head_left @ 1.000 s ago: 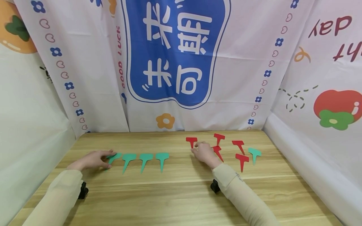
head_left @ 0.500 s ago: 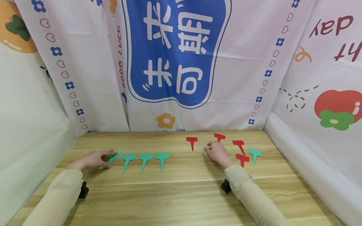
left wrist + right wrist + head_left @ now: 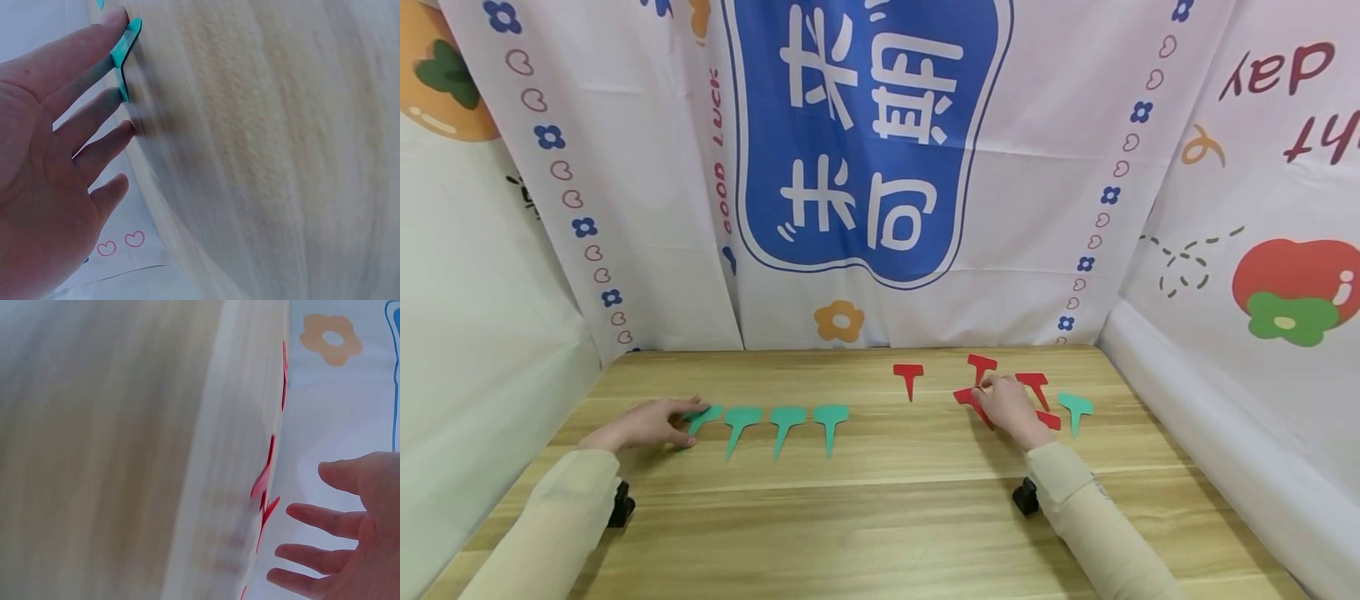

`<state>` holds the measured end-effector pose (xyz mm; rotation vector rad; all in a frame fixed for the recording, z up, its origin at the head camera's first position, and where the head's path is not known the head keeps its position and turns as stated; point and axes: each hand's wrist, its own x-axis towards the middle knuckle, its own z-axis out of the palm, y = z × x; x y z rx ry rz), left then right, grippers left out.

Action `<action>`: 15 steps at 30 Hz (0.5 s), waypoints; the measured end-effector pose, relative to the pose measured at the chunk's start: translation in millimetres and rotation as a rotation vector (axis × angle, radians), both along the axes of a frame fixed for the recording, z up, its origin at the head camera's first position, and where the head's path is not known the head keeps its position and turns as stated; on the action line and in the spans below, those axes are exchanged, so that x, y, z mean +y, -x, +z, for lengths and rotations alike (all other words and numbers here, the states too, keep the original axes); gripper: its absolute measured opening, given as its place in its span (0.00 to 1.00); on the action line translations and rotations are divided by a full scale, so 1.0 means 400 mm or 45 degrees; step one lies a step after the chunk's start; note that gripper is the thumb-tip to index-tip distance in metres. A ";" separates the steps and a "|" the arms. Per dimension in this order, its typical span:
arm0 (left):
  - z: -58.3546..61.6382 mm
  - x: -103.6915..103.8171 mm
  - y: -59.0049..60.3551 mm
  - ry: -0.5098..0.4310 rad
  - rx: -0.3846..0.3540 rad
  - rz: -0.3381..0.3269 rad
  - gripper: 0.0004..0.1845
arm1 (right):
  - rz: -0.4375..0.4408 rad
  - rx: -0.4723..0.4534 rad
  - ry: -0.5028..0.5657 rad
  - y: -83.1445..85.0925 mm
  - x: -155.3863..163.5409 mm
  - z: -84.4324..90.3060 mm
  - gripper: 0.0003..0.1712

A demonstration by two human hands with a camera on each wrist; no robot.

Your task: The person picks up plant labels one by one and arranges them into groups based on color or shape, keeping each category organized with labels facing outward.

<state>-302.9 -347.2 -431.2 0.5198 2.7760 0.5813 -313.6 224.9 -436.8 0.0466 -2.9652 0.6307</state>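
A: Red and teal flat plastic T-shaped stake tags lie on the light wood-grain table (image 3: 880,500). Report hand states.

B: The left hand (image 3: 647,425) rests with straight, slightly spread fingers (image 3: 94,44) on the leftmost teal tag (image 3: 703,415) of a row of four. The next teal tag (image 3: 741,421) lies just right of it. The right hand (image 3: 1011,408) lies over the red cluster, well right of that row. Its fingers are spread and pinch nothing, as the right wrist view shows. It covers part of a red tag (image 3: 966,398). Whether the fingertips touch that tag I cannot tell.

A: Recommended handling?

B: In my judgement, press one fingertip flat on the tag's wide head and slide it. Keep the other fingers raised, since the neighbouring red tags lie just beside it. A lone teal tag (image 3: 1075,407) sits at the right edge of that cluster.

A: View differences?

B: The head view shows the whole layout, including a separate red tag (image 3: 908,373) between the row and the cluster. The left wrist view shows the fingertip contact on the teal tag. The right wrist view shows the open palm (image 3: 369,550) and the red tags edge-on (image 3: 262,487).
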 end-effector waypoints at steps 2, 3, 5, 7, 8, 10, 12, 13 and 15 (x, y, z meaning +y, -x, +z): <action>0.000 0.000 -0.001 0.001 0.001 0.001 0.38 | -0.024 -0.022 0.017 -0.002 0.013 0.002 0.24; 0.001 0.000 -0.001 0.001 0.000 0.001 0.38 | -0.042 -0.031 0.026 -0.003 0.021 0.003 0.24; 0.001 0.000 -0.002 0.001 0.000 0.000 0.38 | -0.061 -0.045 0.035 -0.005 0.035 0.005 0.25; 0.002 0.000 -0.003 0.003 0.001 0.002 0.38 | -0.062 -0.044 0.035 -0.007 0.052 0.005 0.25; 0.002 0.000 -0.003 0.002 0.001 0.003 0.38 | -0.059 -0.041 0.032 -0.006 0.060 0.005 0.25; 0.002 -0.001 -0.003 0.002 0.003 0.004 0.38 | -0.052 -0.033 0.021 -0.006 0.075 0.003 0.25; 0.001 -0.002 -0.003 0.005 0.005 0.004 0.38 | -0.057 -0.024 0.009 -0.006 0.090 0.000 0.26; 0.000 -0.002 -0.003 0.004 0.004 0.003 0.38 | -0.065 -0.027 0.005 -0.006 0.097 -0.001 0.26; 0.000 -0.002 -0.004 0.001 0.003 0.000 0.38 | -0.077 -0.034 0.001 -0.008 0.109 -0.002 0.26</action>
